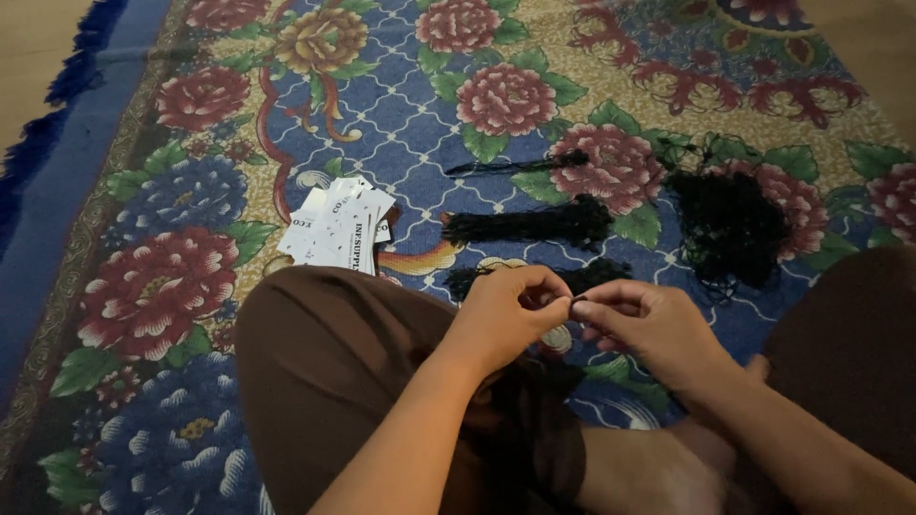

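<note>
Fingers (563,303) of the left hand (510,315) and right hand (649,324) meet tip to tip above the lap, pinching a small black cord end (575,301) between them. Beyond lie black cord bundles (530,225), a looser black tangle (730,224) and a stack of white printed tags (339,229). All rest on a floral carpet (172,286) of blue, red and gold over a pale floor (29,38).

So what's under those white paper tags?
The white paper tags lie in a loose pile on the flowered carpet. Only carpet shows around them. Whatever is beneath the pile is covered, so I cannot tell.
</note>
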